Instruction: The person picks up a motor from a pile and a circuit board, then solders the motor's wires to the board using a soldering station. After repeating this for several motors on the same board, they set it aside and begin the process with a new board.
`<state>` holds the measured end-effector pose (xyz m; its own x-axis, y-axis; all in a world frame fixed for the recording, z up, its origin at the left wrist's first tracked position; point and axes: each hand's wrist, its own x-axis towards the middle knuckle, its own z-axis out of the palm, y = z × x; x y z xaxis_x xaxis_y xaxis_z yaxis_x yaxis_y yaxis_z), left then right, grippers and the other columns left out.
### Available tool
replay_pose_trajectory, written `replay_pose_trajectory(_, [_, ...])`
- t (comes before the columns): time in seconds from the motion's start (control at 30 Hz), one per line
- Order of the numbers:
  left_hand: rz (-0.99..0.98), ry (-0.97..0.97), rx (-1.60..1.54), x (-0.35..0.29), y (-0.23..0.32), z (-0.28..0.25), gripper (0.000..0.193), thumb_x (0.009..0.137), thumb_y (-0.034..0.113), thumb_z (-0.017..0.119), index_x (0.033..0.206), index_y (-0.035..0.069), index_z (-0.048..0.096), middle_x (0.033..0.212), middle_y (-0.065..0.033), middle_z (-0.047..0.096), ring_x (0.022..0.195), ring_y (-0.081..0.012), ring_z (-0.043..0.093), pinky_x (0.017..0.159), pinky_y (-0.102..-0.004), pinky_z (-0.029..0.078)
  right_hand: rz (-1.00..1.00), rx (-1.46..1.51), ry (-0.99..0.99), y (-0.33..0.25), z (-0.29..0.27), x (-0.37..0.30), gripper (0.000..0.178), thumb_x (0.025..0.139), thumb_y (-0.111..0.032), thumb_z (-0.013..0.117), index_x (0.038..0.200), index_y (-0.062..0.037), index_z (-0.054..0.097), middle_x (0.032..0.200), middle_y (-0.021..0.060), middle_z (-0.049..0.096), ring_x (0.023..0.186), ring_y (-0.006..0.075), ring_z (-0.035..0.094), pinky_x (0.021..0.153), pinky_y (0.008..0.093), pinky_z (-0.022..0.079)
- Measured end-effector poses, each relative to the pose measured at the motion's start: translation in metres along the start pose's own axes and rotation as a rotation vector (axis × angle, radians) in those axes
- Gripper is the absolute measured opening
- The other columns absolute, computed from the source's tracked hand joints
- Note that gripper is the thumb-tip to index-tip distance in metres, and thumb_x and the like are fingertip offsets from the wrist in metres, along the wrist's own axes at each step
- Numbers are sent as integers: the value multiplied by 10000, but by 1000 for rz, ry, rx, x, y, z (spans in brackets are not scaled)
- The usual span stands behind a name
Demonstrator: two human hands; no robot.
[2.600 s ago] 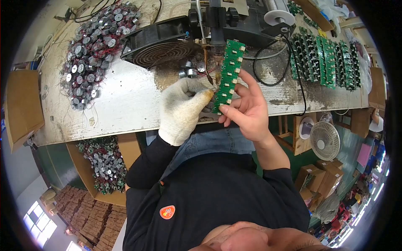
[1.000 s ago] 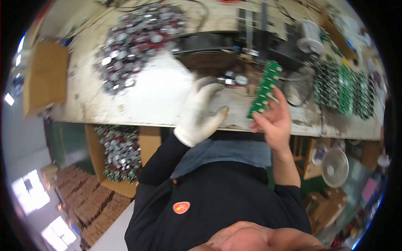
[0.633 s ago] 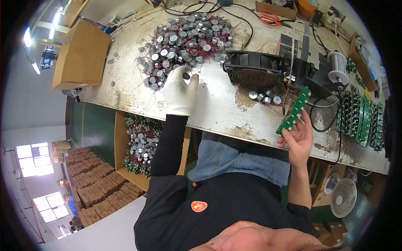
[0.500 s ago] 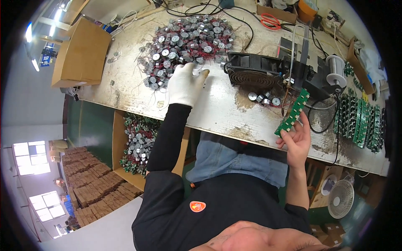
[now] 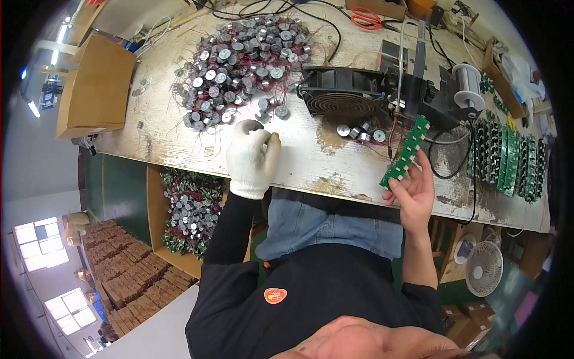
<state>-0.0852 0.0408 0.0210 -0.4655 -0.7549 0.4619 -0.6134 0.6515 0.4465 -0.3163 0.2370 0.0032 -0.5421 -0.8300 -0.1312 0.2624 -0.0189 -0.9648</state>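
Note:
My left hand (image 5: 254,160), in a white glove, is closed with its fingers curled and thumb near the index finger. A thin wire runs from the thumb tip toward a few small round silver motors (image 5: 282,112) at the near edge of a large heap of motors (image 5: 239,66) with red wires. What lies inside the glove's grip is mostly hidden. My bare right hand (image 5: 414,190) grips the lower end of a narrow green circuit board (image 5: 406,152), tilted upward, with small pale parts along it. Just beyond the board stands a soldering fixture (image 5: 393,128) with a thin tip.
A black fan (image 5: 344,96) stands mid-table, with several loose motors (image 5: 363,133) before it. A solder spool (image 5: 467,87) and rows of green boards (image 5: 508,158) are at the right. A cardboard box (image 5: 98,87) sits at the left, red-handled scissors (image 5: 365,18) at the back. Below the table is a filled carton (image 5: 156,209).
My left hand has drawn back from the heap toward the table's near edge and curled its fingers; a few motors now lie beyond it. The right hand still holds the board.

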Motion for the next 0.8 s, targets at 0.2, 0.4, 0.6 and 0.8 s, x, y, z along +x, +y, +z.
replay_pose_trajectory(0.2, [46,-46,-130,-10,9,-1,95,725,74,715,722,13,641,884,-152,619,686,-260,607,607,-327,479,-26,13,3,4,-1,0,711,820,108,566,1438,-9,234,1151,193,555,628,138,623,481,216,494])
replay_pose_trajectory(0.4, [-303,272,-537,-27,-11,-5,51,778,-19,625,818,-18,592,704,-75,610,610,-131,545,552,-259,430,-10,28,-20,0,0,0,718,825,98,574,1443,-12,226,1149,177,537,660,130,625,494,206,492])
replay_pose_trajectory(0.6, [-259,-123,-149,-3,-26,4,429,732,45,690,1141,-5,571,1028,-156,636,741,-217,623,699,-301,506,-16,17,-14,1,-1,-1,717,824,98,573,1443,-16,228,1155,176,535,661,134,627,493,208,494])
replay_pose_trajectory(0.8, [-197,-64,-40,-2,-36,10,277,771,65,702,1028,-21,648,910,-143,691,838,-200,672,732,-281,503,-23,48,-7,3,-2,-2,719,825,101,574,1443,-15,226,1137,179,540,659,139,628,490,210,492])
